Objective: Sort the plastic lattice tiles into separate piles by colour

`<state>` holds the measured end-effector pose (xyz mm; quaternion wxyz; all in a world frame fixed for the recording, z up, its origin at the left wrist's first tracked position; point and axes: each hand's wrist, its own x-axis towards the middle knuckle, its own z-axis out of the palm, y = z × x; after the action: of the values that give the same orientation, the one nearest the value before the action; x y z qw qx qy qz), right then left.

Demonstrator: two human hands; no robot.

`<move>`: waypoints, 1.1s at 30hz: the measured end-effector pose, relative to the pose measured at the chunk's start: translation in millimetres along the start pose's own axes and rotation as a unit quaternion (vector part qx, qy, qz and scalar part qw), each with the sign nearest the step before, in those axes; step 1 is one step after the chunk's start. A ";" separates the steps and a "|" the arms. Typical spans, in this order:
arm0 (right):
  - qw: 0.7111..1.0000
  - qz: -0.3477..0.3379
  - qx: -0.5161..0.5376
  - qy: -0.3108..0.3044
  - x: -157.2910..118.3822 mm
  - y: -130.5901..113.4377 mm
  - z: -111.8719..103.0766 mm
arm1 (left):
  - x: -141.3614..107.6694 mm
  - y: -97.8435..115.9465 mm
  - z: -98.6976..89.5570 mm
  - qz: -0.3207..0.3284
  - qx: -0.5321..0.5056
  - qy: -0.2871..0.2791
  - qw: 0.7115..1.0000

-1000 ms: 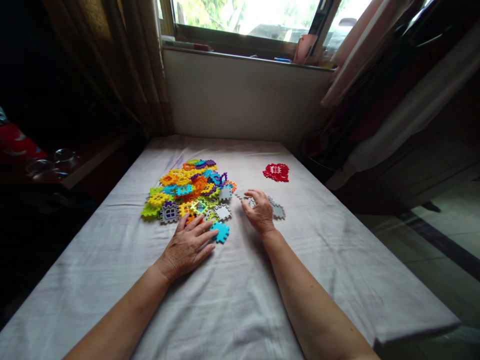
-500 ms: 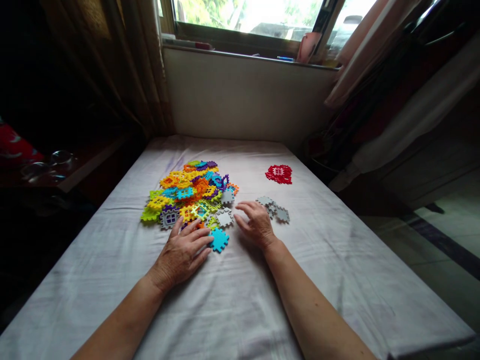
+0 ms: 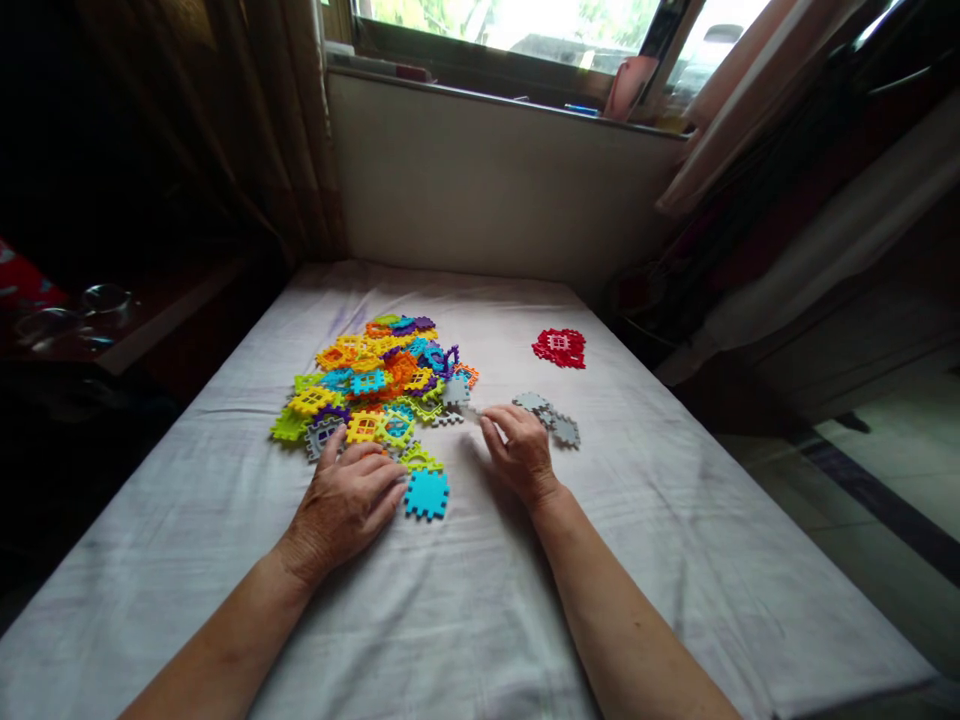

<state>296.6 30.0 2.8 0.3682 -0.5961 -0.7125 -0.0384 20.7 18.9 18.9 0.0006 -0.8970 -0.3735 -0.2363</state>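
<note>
Colourful notched plastic building tiles lie in a loose pile (image 3: 367,355) on the left half of the cloth-covered table. My left hand (image 3: 341,510) rests at the pile's near edge, fingers spread over several tiles, beside a grey window tile (image 3: 324,437) and a flat blue tile (image 3: 427,494). To the right of the pile, my right hand (image 3: 521,450) is closed in a pinch on a grey tile (image 3: 471,412), which is blurred and mostly hidden by the fingers. Just beyond that hand is a small group of grey tiles (image 3: 564,429).
A heap of red tiles (image 3: 559,347) lies farther back on the right of the white sheet (image 3: 480,600). A wall and window ledge (image 3: 487,92) stand behind the table. Curtains hang at the left, clothes at the right. Glasses (image 3: 105,299) sit on a side surface.
My right hand has closed on the grey tile and lifted it away from the pile. My left hand has moved slightly left and toward me, with the blue tile shifting the same way.
</note>
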 end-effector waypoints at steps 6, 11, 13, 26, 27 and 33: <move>0.975 0.195 -0.052 0.094 2.9 43.4 -20.2 | -2.0 -9.1 3.2 -0.032 -0.004 0.034 0.999; 0.953 0.273 -0.086 0.102 -2.4 71.2 -31.8 | -3.0 -12.9 4.4 -0.025 -0.003 0.053 0.998; 0.949 0.278 -0.109 0.104 -3.6 75.8 -34.1 | -3.8 -15.9 4.6 -0.032 -0.003 0.055 0.998; 0.990 -0.016 -0.004 -0.139 1.8 -59.1 23.5 | -11.8 -33.7 5.7 -0.145 0.066 0.024 0.987; 0.986 -0.024 -0.006 -0.164 3.6 -68.5 27.2 | -11.7 -32.8 4.8 -0.144 0.070 0.023 0.987; 0.977 -0.026 -0.025 -0.210 22.9 -89.3 43.3 | -10.0 -28.7 3.9 -0.146 0.066 0.016 0.987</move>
<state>197.0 44.6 18.7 0.1944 -0.5811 -0.7879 0.0606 -2.9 33.6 6.1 0.0313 -0.8270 -0.5150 -0.2232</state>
